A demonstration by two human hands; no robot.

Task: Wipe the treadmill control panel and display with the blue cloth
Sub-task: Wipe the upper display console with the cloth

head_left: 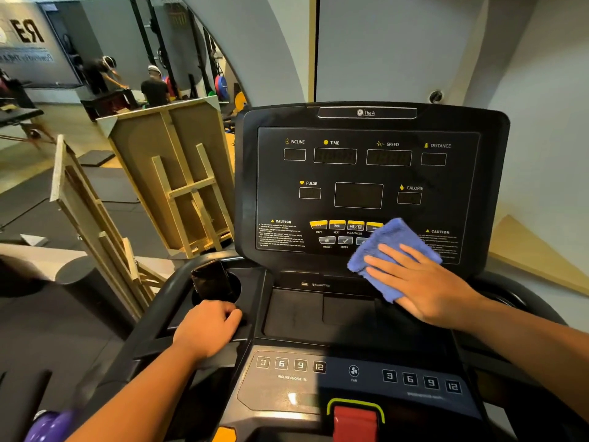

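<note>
The treadmill's black display (366, 173) stands upright ahead, with dark readouts and a row of yellow buttons near its bottom. Below it lies the control panel (318, 368) with number keys and a fan key. My right hand (424, 285) presses the folded blue cloth (389, 250) flat against the display's lower right part, fingers straight, covering some of the buttons. My left hand (207, 330) rests on the console's left edge beside the cup holder, fingers curled over the rim.
A dark phone (212, 280) stands in the left cup holder. A red safety key (355, 421) sits at the console's bottom centre. Wooden frames (178, 180) lean left of the treadmill. A purple object (47, 425) shows at bottom left. Two people are reflected in a mirror far left.
</note>
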